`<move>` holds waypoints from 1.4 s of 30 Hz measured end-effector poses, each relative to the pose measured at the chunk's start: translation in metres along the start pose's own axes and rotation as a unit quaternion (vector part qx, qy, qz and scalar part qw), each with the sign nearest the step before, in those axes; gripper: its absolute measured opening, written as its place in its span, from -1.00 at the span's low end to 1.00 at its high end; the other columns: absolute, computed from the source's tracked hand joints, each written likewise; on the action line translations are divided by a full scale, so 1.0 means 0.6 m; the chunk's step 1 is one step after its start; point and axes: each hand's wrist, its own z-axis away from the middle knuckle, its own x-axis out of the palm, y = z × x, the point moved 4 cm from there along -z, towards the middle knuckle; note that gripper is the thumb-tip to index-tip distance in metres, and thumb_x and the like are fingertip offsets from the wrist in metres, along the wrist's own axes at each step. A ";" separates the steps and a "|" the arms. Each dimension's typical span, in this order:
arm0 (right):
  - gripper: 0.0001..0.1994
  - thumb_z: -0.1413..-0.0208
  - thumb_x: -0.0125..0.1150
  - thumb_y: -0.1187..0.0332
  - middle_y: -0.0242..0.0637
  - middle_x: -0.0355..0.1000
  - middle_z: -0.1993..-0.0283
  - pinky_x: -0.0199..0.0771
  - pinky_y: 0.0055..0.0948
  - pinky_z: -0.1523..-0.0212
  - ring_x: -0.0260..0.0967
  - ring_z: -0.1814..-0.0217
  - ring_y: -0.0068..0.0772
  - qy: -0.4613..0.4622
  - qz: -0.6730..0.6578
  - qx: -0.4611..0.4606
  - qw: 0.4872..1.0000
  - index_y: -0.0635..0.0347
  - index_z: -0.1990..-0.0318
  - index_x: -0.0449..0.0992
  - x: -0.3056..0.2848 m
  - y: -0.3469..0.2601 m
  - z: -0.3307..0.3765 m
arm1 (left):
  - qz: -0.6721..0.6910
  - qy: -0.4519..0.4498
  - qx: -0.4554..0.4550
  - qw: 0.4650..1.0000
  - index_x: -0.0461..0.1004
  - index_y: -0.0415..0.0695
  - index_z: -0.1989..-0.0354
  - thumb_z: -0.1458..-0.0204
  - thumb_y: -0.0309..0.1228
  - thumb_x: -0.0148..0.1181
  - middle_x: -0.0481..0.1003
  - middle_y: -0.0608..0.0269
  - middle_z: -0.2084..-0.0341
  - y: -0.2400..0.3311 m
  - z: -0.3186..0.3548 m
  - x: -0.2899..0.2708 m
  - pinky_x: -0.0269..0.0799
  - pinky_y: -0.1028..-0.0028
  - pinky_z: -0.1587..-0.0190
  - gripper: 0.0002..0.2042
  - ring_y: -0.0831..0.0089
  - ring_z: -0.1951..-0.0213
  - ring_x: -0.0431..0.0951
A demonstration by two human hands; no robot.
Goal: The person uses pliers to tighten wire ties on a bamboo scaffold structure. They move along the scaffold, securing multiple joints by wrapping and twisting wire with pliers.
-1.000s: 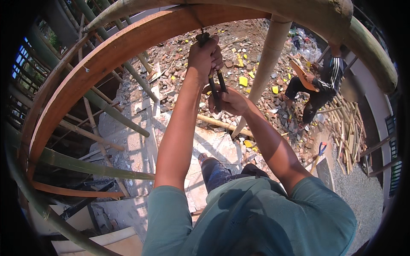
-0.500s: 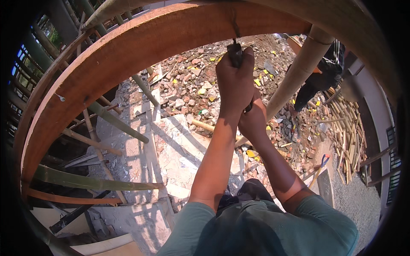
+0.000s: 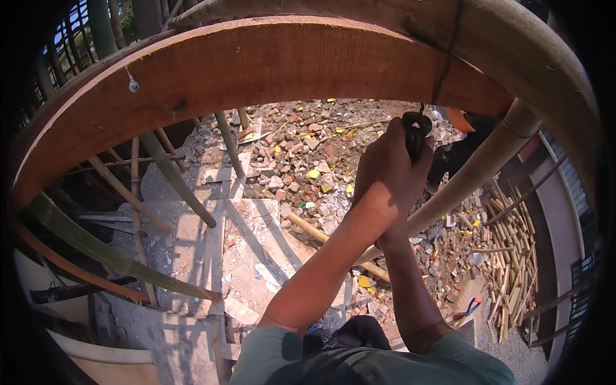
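Note:
My left hand (image 3: 399,160) is raised and closed around black pincers (image 3: 415,125), whose rounded head points up. Their tip meets a dark wire (image 3: 443,80) that hangs over the face of a reddish-brown wooden beam (image 3: 269,67). Behind and below the left wrist, my right hand (image 3: 393,234) is mostly covered. It seems closed on the lower part of the same pincers, though its fingers are hidden. A thick bamboo pole (image 3: 500,38) runs along the top of the beam, and a slanting bamboo pole (image 3: 475,170) passes just right of my hands.
Broken brick rubble (image 3: 308,151) spreads below, beside a dusty slab (image 3: 256,231). Green bamboo poles (image 3: 122,256) slant in at left. A bamboo pile (image 3: 513,263) lies at right. Another person's dark clothing (image 3: 449,157) shows partly behind the slanting pole.
My hands and the pincers have moved right and lower in the picture. The view has shifted, so more of the beam's face shows. The other person is now more covered.

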 end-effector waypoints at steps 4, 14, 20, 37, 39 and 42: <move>-0.46 0.00 0.48 0.10 -0.38 0.33 0.18 0.30 -0.41 0.22 0.28 0.22 -0.42 -0.214 -0.336 0.092 0.913 0.13 -0.01 0.32 0.031 0.047 0.000 | 0.125 -0.243 0.051 0.960 0.40 -0.26 0.00 -0.21 -0.23 0.15 0.57 -0.03 0.17 -0.007 -0.029 -0.021 0.47 0.27 0.02 -0.65 0.23 0.06 0.61; -0.32 0.11 0.55 0.04 -0.34 0.35 0.19 0.28 -0.32 0.21 0.26 0.26 -0.37 -0.268 -0.285 0.047 0.919 0.15 -0.06 0.31 0.090 0.046 -0.052 | 0.078 -0.256 -0.132 0.955 0.26 -0.08 0.58 -0.21 -0.20 0.16 0.21 0.46 0.77 -0.023 -0.055 -0.025 0.18 0.47 0.59 -0.63 0.62 0.71 0.18; -0.37 -0.09 0.38 0.38 -0.20 0.31 -0.07 0.34 -0.30 -0.14 0.35 -0.07 -0.36 0.196 0.282 -0.059 0.937 0.28 -0.26 0.18 0.105 0.050 -0.012 | -0.012 -0.160 -0.015 0.987 0.43 -0.19 0.48 -0.19 -0.13 0.18 0.36 0.36 0.73 -0.031 -0.055 -0.019 0.32 0.36 0.47 -0.64 0.54 0.62 0.37; -0.69 -0.18 0.28 0.38 -0.34 0.31 0.20 0.32 -0.44 0.28 0.26 0.28 -0.53 0.254 0.271 -0.075 0.925 0.19 0.01 0.32 0.078 0.073 -0.164 | -0.100 0.057 0.218 0.969 0.52 -0.18 0.36 -0.01 -0.34 0.29 0.52 0.05 0.60 -0.031 -0.069 -0.013 0.47 0.22 0.39 -0.84 0.04 0.48 0.60; -0.70 -0.18 0.28 0.38 -0.36 0.30 0.23 0.31 -0.46 0.32 0.25 0.32 -0.54 0.221 0.168 -0.059 0.959 0.18 0.02 0.33 0.074 0.065 -0.155 | -0.123 0.008 0.178 0.976 0.49 -0.20 0.35 -0.07 -0.27 0.24 0.53 0.01 0.58 -0.016 -0.059 -0.018 0.48 0.16 0.36 -0.78 0.01 0.46 0.60; -0.73 -0.18 0.28 0.37 -0.40 0.30 0.28 0.30 -0.48 0.38 0.23 0.37 -0.57 0.046 -0.127 -0.012 0.991 0.16 0.05 0.34 0.080 0.043 -0.092 | -0.098 -0.122 0.128 0.979 0.46 -0.25 0.30 -0.12 -0.15 0.20 0.55 -0.05 0.51 -0.012 -0.054 -0.037 0.55 0.16 0.25 -0.66 -0.03 0.36 0.63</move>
